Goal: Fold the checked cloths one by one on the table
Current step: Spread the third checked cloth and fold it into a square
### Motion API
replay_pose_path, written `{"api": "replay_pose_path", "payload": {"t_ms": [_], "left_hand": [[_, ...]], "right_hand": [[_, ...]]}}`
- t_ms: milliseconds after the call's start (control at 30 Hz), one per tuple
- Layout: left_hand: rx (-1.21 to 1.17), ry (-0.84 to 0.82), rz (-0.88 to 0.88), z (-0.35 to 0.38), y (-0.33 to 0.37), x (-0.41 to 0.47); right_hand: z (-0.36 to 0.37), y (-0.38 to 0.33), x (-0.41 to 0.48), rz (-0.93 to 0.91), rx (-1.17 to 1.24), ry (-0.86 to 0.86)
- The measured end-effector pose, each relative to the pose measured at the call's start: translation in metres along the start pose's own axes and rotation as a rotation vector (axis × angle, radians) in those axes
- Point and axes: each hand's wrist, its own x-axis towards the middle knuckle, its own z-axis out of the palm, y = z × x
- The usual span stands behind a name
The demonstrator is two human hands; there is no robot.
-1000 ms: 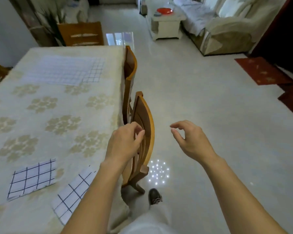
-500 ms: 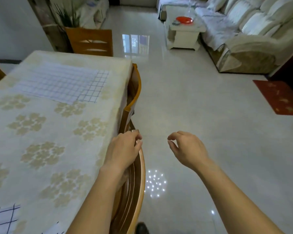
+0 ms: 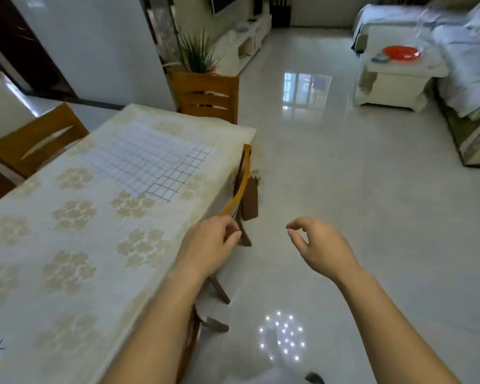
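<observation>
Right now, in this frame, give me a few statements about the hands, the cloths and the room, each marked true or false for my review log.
1. Neither the left hand nor the right hand holds a cloth. True.
2. The large checked cloth lies in a crumpled heap. False: it lies spread flat on the far part of the table.
3. The right hand hangs over the floor, off the table. True.
4. The red plate stands on the table with the cloth. False: it stands on the low white table across the room.
</observation>
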Motion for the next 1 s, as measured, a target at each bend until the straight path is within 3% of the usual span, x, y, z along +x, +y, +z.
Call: {"api": "replay_pose_path", "payload": {"t_ms": [200,467,667,833,1000], "left_hand": [[-0.005,0.097,-0.109,-0.003,0.037,0.070],[-0.007,0.187,-0.185,0.006,0.012,0.198],[-0.100,0.172,-0.204,-0.018,-0.001,0.320],[-0.056,0.180,-0.233,-0.034,-0.027,0.369],[-0.030,0.128,-0.379,-0.024,-0.056,0.390]], "right_hand": [[-0.060,0.060,0.093,-0.055,0.013,0.093],[-0.044,0.077,0.224,-0.151,-0.066,-0.069],[-0.080,0.085,0.343,-0.057,-0.196,0.023],[-0.060,0.058,0.412,-0.147,-0.180,-0.043],[-0.033,0.026,0.481,-0.301,-0.182,-0.146]]}}
